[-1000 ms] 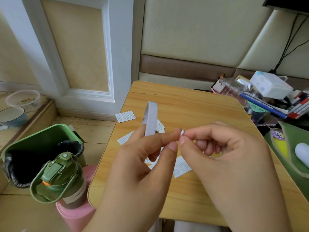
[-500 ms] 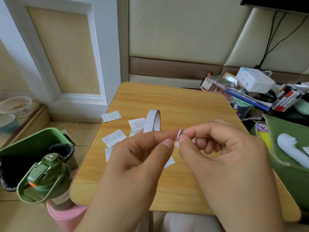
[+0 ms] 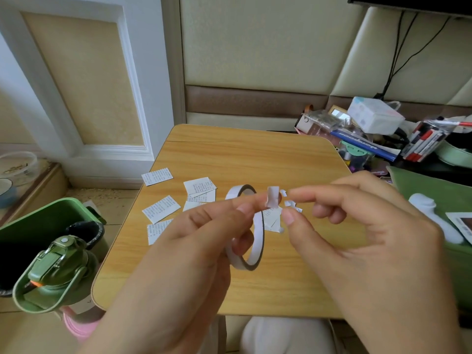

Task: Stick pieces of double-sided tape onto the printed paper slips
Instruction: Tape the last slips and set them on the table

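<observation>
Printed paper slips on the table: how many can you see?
6 at least: one far left, two overlapping, one nearer, one by the left hand, one behind the tape. Hands may hide more.

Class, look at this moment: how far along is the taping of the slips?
Early to midway. Done: hard to tell; no tape shows on the printed slips on the table. In hand: the left hand holds the tape roll and a torn piece; the right hand has let go. Left: stick it down, then repeat for the others.

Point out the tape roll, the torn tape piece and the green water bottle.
tape roll (image 3: 258, 241): head view, white outer band on its right side.
torn tape piece (image 3: 272, 200): head view, its middle.
green water bottle (image 3: 55, 274): head view, its lid.
</observation>
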